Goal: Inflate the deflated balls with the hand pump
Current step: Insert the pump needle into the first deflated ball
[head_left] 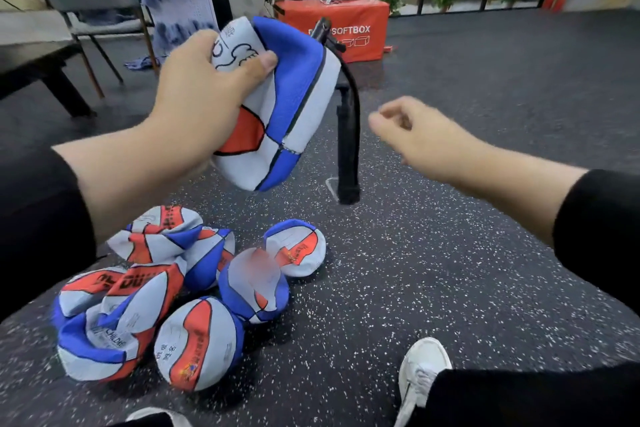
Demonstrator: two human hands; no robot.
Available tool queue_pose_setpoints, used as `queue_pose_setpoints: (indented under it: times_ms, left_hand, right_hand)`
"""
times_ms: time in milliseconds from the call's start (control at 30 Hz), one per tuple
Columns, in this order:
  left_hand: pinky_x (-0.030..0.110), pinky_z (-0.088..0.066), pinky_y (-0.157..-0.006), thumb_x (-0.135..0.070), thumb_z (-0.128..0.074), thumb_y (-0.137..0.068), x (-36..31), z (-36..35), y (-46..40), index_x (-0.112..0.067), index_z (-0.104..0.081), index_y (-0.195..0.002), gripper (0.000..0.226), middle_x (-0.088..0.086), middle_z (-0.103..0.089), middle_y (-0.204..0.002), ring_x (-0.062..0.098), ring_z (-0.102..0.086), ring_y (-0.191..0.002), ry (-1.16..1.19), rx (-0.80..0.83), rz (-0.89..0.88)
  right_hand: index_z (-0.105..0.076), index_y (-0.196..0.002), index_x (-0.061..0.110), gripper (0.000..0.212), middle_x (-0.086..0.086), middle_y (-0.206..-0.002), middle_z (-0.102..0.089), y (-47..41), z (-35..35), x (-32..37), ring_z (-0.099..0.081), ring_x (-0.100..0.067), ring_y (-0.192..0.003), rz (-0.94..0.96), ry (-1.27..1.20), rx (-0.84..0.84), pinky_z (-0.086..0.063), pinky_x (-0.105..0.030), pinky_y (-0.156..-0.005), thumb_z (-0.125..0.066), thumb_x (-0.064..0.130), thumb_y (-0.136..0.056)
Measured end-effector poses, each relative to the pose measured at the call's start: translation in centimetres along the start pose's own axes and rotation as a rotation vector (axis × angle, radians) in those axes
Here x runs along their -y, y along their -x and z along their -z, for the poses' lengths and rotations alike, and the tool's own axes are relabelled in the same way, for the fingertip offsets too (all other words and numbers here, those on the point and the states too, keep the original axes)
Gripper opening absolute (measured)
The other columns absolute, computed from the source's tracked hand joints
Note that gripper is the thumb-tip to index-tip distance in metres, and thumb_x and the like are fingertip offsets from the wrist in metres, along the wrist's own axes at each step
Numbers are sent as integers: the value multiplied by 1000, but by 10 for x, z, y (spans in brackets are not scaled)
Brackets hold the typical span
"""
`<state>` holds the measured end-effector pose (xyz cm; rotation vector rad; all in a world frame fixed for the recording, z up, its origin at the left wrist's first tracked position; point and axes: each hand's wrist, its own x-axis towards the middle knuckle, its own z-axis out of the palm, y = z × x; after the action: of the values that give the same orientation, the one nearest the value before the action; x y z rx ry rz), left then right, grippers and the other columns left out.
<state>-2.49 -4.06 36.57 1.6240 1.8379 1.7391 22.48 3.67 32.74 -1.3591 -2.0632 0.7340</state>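
Observation:
My left hand [204, 80] grips a deflated blue, white and red ball [287, 107] and holds it up in the air. A black hand pump [348, 152] stands upright on the floor just behind the ball, and its black hose [349, 80] curves up to the ball's upper right edge. My right hand [401, 128] hovers to the right of the pump with loosely curled fingers and holds nothing. Several more deflated balls [166, 291] of the same colours lie in a heap on the floor at the lower left.
The floor [450, 270] is dark speckled rubber. An orange soft box [339, 28] stands behind the pump. A grey chair [83, 0] and a dark bench [31, 62] stand at the far left. My white shoe [420, 374] shows at the bottom right.

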Motion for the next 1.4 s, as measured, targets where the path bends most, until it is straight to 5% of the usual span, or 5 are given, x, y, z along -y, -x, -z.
queue_pose_setpoints:
  times_ms: [267, 633, 967, 1133, 1400]
  left_hand:
    - [47, -58, -84, -45, -79, -81, 8, -22, -13, -14, -68, -97, 36, 5, -75, -95, 10, -64, -78, 187, 28, 84]
    - [40, -61, -81, -29, -78, -89, 20, -23, -17, -20, -67, -94, 14, -1, -77, -92, 17, -72, -87, 348, 63, 130]
    - [36, -58, -77, -29, -72, -95, 30, -7, -20, -22, -65, -95, 10, -6, -74, -88, 12, -68, -80, 282, 146, 126]
    - [22, -52, -61, -31, -73, -94, 42, -7, -17, -25, -63, -90, 12, -14, -72, -75, 2, -65, -67, 172, 200, 132]
    - [34, -36, -60, -47, -67, -95, 117, -54, 3, -12, -54, -90, 38, 3, -56, -85, 16, -47, -71, -174, 360, 319]
  right_hand:
    - [1, -160, 29, 120, -5, -156, -39, -9, -48, -51, -62, -23, -100, -295, -35, 161, -49, -35, -74, -76, 63, -75]
    - [-62, -114, 20, 34, -3, -115, -72, -17, -121, -64, -67, -21, -112, -259, -638, 239, -46, -54, -105, -76, 35, -86]
    - [-54, -123, 9, 72, -18, -107, -69, -40, -87, -49, -69, -34, -94, -300, -1263, 274, -53, -52, -97, -40, 72, -92]
    - [-52, -127, 12, 32, -17, -92, -65, -52, -68, -49, -65, -32, -82, -223, -1046, 188, -58, -50, -81, -54, 33, -103]
    - [-45, -139, 35, 61, -16, -113, -64, -49, -33, -77, -71, -27, -93, -256, -446, 445, -60, -41, -70, -62, -1, -93]
